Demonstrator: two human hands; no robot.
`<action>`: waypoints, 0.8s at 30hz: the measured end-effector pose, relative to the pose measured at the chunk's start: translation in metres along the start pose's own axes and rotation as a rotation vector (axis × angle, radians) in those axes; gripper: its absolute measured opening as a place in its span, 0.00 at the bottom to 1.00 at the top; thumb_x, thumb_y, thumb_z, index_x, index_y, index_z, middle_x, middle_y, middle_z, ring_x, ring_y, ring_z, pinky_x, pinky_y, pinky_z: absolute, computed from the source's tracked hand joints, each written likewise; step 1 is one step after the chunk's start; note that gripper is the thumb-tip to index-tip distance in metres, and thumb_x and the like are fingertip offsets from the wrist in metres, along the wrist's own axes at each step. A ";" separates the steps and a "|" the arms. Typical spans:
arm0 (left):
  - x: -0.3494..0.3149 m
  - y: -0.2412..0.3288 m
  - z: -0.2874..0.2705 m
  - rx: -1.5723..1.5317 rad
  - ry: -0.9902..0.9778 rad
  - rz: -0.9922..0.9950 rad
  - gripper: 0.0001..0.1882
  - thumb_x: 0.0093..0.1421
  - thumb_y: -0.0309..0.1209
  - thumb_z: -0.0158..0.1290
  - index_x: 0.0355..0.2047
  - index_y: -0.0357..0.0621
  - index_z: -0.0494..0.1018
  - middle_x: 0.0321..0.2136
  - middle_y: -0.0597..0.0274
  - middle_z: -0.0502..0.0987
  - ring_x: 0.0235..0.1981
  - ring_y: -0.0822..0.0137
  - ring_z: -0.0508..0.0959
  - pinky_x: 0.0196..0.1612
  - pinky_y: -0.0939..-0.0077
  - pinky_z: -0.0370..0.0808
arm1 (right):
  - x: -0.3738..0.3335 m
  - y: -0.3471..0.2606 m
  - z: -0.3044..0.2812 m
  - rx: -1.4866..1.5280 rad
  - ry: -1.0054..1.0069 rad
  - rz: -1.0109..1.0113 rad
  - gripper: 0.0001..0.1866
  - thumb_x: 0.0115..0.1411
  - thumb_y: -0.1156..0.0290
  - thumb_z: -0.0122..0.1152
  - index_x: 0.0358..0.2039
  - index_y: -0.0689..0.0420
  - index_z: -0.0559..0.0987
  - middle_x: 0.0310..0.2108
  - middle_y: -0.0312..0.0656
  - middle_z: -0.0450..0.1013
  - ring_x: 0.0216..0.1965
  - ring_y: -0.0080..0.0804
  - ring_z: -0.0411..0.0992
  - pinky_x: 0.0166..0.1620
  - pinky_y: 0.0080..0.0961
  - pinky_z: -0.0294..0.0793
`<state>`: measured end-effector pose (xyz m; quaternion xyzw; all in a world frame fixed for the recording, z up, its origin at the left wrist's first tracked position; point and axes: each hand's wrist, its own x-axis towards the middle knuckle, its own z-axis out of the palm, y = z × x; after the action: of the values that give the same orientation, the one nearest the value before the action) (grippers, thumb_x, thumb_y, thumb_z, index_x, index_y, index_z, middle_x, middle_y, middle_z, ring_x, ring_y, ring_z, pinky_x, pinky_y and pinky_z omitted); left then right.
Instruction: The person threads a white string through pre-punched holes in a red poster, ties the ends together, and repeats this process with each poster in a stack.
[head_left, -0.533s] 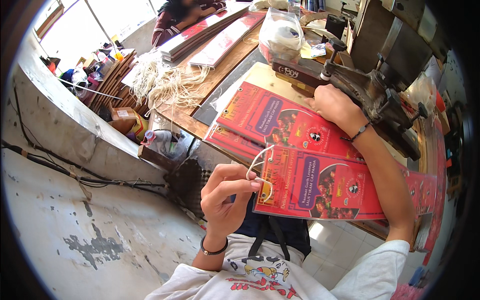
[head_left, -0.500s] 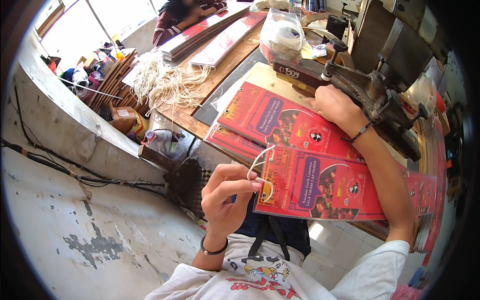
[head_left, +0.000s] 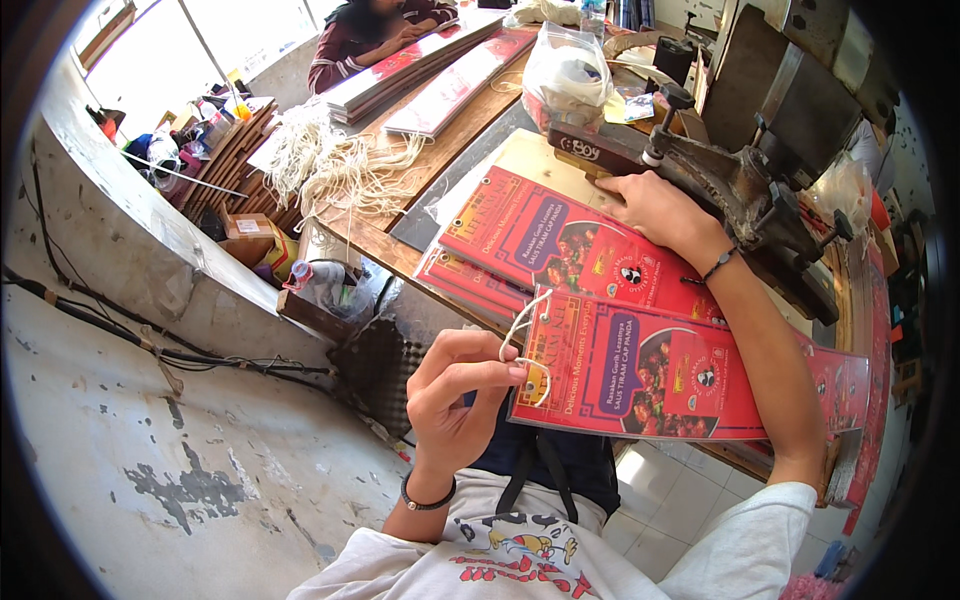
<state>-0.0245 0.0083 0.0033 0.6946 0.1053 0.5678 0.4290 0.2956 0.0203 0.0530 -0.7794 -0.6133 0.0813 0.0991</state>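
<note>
My left hand (head_left: 450, 395) pinches a white string (head_left: 519, 322) between thumb and fingertips. The string loops through the left end of a long red printed plastic banner (head_left: 668, 372), which hangs over the table's near edge beside that hand. My right forearm lies across this banner. Farther off, my right hand (head_left: 668, 212) rests at the far edge of another red printed banner (head_left: 565, 240), fingers stretched toward a pale wooden board (head_left: 528, 160). Its index finger is extended close to a dark metal bar of the machine; the other fingers are partly hidden.
A heavy black metal machine (head_left: 745, 170) with knobs stands at the right. Behind lie bundles of white string (head_left: 330, 165), stacked long panels (head_left: 465, 80) and a plastic bag (head_left: 565, 75). A person (head_left: 365, 40) sits at the far side. A peeling wall (head_left: 170, 430) is at left.
My right hand's fingers have straightened and reach a little farther left over the board. My left hand keeps its pinch on the string, almost in the same place.
</note>
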 end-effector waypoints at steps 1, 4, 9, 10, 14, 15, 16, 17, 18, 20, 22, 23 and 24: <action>0.000 0.000 0.000 -0.006 -0.005 -0.007 0.13 0.52 0.14 0.63 0.35 0.45 0.81 0.35 0.57 0.78 0.33 0.67 0.80 0.36 0.76 0.77 | 0.000 0.001 0.001 -0.002 0.012 -0.011 0.22 0.64 0.62 0.59 0.56 0.58 0.77 0.47 0.58 0.76 0.50 0.52 0.75 0.55 0.42 0.74; 0.001 0.001 0.001 -0.017 -0.013 -0.009 0.13 0.53 0.14 0.63 0.36 0.45 0.81 0.35 0.57 0.78 0.33 0.67 0.80 0.35 0.76 0.77 | 0.001 0.009 0.001 0.002 -0.032 -0.008 0.20 0.64 0.61 0.59 0.53 0.57 0.80 0.44 0.56 0.78 0.47 0.52 0.77 0.53 0.42 0.76; 0.003 0.000 0.001 -0.002 -0.016 0.014 0.12 0.54 0.15 0.63 0.36 0.45 0.81 0.35 0.58 0.78 0.33 0.67 0.80 0.35 0.76 0.77 | 0.002 0.006 0.000 -0.115 -0.045 0.040 0.20 0.64 0.59 0.58 0.43 0.66 0.81 0.40 0.61 0.78 0.46 0.54 0.77 0.50 0.44 0.77; 0.004 -0.001 0.001 -0.001 -0.019 0.017 0.12 0.54 0.15 0.63 0.36 0.45 0.81 0.35 0.58 0.78 0.33 0.67 0.80 0.35 0.76 0.77 | 0.002 0.006 0.000 -0.166 -0.066 0.084 0.21 0.65 0.58 0.58 0.41 0.68 0.81 0.39 0.62 0.77 0.46 0.55 0.77 0.50 0.44 0.77; 0.003 -0.004 0.000 -0.001 -0.015 0.014 0.12 0.54 0.15 0.62 0.36 0.45 0.81 0.35 0.58 0.78 0.33 0.67 0.80 0.35 0.76 0.76 | -0.007 -0.017 -0.013 -0.153 -0.094 0.210 0.24 0.66 0.56 0.57 0.37 0.71 0.80 0.39 0.65 0.77 0.45 0.57 0.76 0.50 0.46 0.76; 0.003 -0.005 0.000 -0.007 -0.013 0.014 0.12 0.54 0.15 0.62 0.36 0.45 0.81 0.35 0.58 0.78 0.33 0.67 0.80 0.35 0.76 0.76 | -0.009 -0.019 -0.015 -0.145 -0.093 0.212 0.25 0.66 0.55 0.56 0.37 0.71 0.80 0.39 0.65 0.77 0.45 0.58 0.76 0.50 0.46 0.76; 0.003 -0.006 0.000 -0.003 -0.013 0.012 0.12 0.54 0.15 0.63 0.36 0.45 0.81 0.35 0.58 0.78 0.32 0.67 0.80 0.35 0.76 0.76 | -0.009 -0.021 -0.015 -0.138 -0.093 0.213 0.25 0.66 0.55 0.56 0.37 0.70 0.80 0.39 0.65 0.77 0.45 0.58 0.76 0.50 0.46 0.76; 0.004 -0.006 0.000 -0.004 -0.018 0.012 0.12 0.54 0.16 0.63 0.36 0.45 0.81 0.35 0.58 0.78 0.32 0.67 0.80 0.35 0.76 0.76 | -0.010 -0.015 -0.012 -0.132 -0.053 0.186 0.27 0.66 0.53 0.56 0.35 0.71 0.80 0.37 0.66 0.76 0.43 0.59 0.76 0.48 0.47 0.75; 0.004 -0.006 0.001 -0.005 -0.022 0.011 0.12 0.54 0.16 0.63 0.36 0.45 0.82 0.35 0.58 0.78 0.32 0.68 0.80 0.35 0.76 0.76 | -0.009 -0.005 -0.006 -0.126 -0.014 0.157 0.29 0.66 0.52 0.55 0.32 0.72 0.79 0.34 0.67 0.75 0.41 0.61 0.76 0.46 0.48 0.75; 0.005 -0.006 0.001 -0.005 -0.028 0.011 0.12 0.54 0.16 0.63 0.36 0.45 0.82 0.35 0.58 0.78 0.32 0.68 0.80 0.35 0.76 0.76 | -0.009 -0.001 -0.005 -0.102 -0.019 0.137 0.31 0.66 0.50 0.55 0.30 0.74 0.78 0.31 0.68 0.74 0.38 0.62 0.76 0.43 0.49 0.74; 0.004 -0.007 0.001 -0.007 -0.030 0.005 0.12 0.54 0.16 0.63 0.36 0.45 0.82 0.35 0.58 0.78 0.32 0.68 0.80 0.35 0.76 0.76 | -0.009 -0.007 -0.014 -0.066 -0.107 0.153 0.31 0.66 0.51 0.56 0.30 0.75 0.78 0.30 0.69 0.73 0.37 0.61 0.76 0.41 0.48 0.74; 0.004 -0.008 0.001 -0.010 -0.029 0.005 0.12 0.54 0.16 0.63 0.36 0.45 0.82 0.35 0.58 0.78 0.32 0.68 0.80 0.35 0.77 0.76 | -0.009 -0.008 -0.016 -0.058 -0.144 0.183 0.30 0.65 0.51 0.56 0.31 0.74 0.78 0.30 0.68 0.73 0.37 0.61 0.76 0.41 0.47 0.74; 0.004 -0.008 0.000 -0.012 -0.027 0.004 0.12 0.54 0.16 0.63 0.36 0.45 0.82 0.35 0.58 0.78 0.32 0.68 0.80 0.35 0.77 0.76 | -0.008 -0.008 -0.018 -0.049 -0.180 0.213 0.30 0.65 0.51 0.57 0.31 0.73 0.78 0.30 0.68 0.73 0.37 0.61 0.76 0.41 0.47 0.74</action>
<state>-0.0197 0.0161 0.0004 0.7000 0.0945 0.5597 0.4334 0.2909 0.0133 0.0724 -0.8318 -0.5353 0.1459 0.0155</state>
